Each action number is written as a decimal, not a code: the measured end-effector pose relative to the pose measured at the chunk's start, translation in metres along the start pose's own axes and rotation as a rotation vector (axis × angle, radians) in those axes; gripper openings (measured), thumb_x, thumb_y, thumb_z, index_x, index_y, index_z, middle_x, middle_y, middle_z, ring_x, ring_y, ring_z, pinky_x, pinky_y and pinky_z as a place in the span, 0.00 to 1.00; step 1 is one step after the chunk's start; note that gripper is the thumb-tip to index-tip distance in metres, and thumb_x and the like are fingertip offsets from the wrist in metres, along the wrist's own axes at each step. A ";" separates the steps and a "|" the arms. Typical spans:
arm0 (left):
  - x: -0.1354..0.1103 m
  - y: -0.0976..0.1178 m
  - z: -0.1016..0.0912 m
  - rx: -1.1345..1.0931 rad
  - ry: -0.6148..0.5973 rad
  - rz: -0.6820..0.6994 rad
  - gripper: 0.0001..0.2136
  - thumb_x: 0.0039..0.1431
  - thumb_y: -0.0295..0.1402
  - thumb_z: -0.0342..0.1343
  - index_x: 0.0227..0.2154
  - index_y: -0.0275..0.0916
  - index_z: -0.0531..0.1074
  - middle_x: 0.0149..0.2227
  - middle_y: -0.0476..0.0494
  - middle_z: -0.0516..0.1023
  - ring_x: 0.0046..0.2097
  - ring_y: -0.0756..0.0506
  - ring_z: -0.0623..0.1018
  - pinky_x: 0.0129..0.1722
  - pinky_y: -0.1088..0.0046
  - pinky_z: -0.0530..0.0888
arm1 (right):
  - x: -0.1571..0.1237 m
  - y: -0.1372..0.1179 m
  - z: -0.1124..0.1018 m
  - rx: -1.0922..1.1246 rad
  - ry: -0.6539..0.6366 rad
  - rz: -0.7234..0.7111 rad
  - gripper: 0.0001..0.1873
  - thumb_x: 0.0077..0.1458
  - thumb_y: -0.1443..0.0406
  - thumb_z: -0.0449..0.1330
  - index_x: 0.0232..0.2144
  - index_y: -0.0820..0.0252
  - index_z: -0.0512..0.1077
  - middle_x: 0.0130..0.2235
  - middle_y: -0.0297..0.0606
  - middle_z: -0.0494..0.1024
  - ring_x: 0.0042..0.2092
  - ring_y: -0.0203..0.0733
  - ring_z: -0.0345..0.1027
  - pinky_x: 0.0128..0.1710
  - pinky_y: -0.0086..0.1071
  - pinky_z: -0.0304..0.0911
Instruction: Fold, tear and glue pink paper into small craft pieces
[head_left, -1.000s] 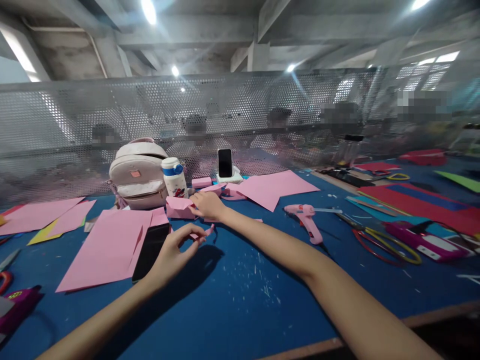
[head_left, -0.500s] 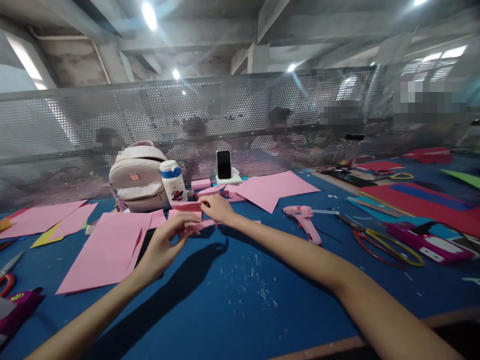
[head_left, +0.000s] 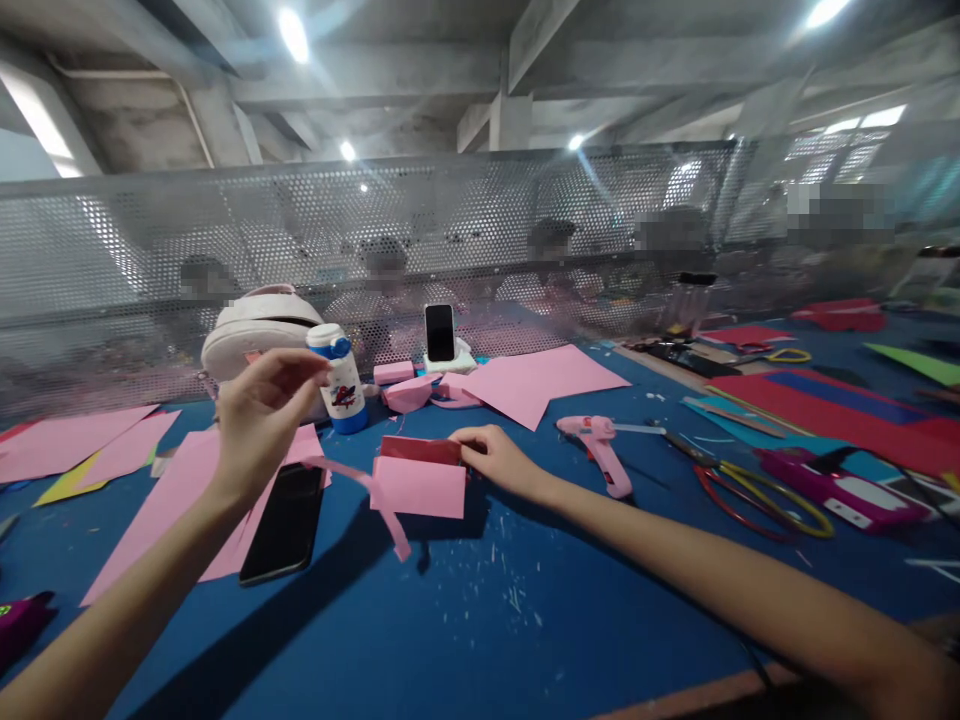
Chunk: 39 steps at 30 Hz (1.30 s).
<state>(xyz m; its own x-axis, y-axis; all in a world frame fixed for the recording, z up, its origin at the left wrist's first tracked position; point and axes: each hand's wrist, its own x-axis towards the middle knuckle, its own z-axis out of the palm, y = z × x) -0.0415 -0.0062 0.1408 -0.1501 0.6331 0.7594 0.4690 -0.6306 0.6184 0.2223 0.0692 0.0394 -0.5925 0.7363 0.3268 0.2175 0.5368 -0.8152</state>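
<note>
My right hand grips the right end of a small folded pink paper box whose inside shows red, held just above the blue table. My left hand is raised to the left of the box with its fingers curled. A thin pink paper strip runs from under this hand down past the front of the box. A black phone lies flat below my left hand, partly on a pink paper sheet.
A white bottle and pale backpack stand at the back, beside a phone on a stand. A pink glue gun and scissors lie to the right. People sit behind a perforated metal screen.
My right hand has drawn the pink box toward me. My left hand has lifted up and to the left, pulling the strip out, and the black phone is uncovered.
</note>
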 end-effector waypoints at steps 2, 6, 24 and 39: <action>-0.002 -0.007 0.005 0.031 -0.176 -0.029 0.09 0.60 0.36 0.59 0.40 0.37 0.75 0.40 0.44 0.80 0.41 0.44 0.79 0.45 0.67 0.76 | -0.004 0.006 0.000 0.020 0.007 0.026 0.15 0.57 0.65 0.53 0.35 0.65 0.79 0.28 0.35 0.78 0.27 0.35 0.67 0.27 0.26 0.59; -0.014 -0.028 0.005 0.172 -0.637 -0.093 0.11 0.64 0.40 0.54 0.43 0.41 0.77 0.45 0.42 0.80 0.45 0.41 0.79 0.43 0.67 0.75 | -0.008 0.022 0.001 0.049 0.027 0.101 0.15 0.56 0.65 0.53 0.35 0.64 0.79 0.21 0.32 0.73 0.22 0.34 0.63 0.22 0.25 0.56; -0.060 -0.085 0.013 0.340 -0.901 -0.291 0.13 0.52 0.31 0.56 0.42 0.40 0.76 0.27 0.49 0.77 0.28 0.46 0.74 0.28 0.76 0.67 | -0.011 0.032 0.002 0.202 0.095 0.143 0.15 0.58 0.57 0.55 0.29 0.62 0.73 0.20 0.30 0.69 0.20 0.33 0.61 0.21 0.26 0.54; 0.002 -0.056 0.098 -0.153 -0.203 -0.300 0.12 0.53 0.40 0.61 0.36 0.37 0.72 0.29 0.47 0.79 0.30 0.47 0.80 0.31 0.74 0.75 | -0.031 0.000 0.012 0.209 0.008 -0.089 0.21 0.60 0.52 0.56 0.32 0.63 0.79 0.34 0.41 0.80 0.36 0.43 0.72 0.34 0.31 0.66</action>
<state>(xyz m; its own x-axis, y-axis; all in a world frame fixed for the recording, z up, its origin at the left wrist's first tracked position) 0.0169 0.0743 0.0880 -0.0782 0.8656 0.4946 0.2926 -0.4544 0.8414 0.2314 0.0417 0.0241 -0.5958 0.6935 0.4050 -0.0015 0.5034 -0.8641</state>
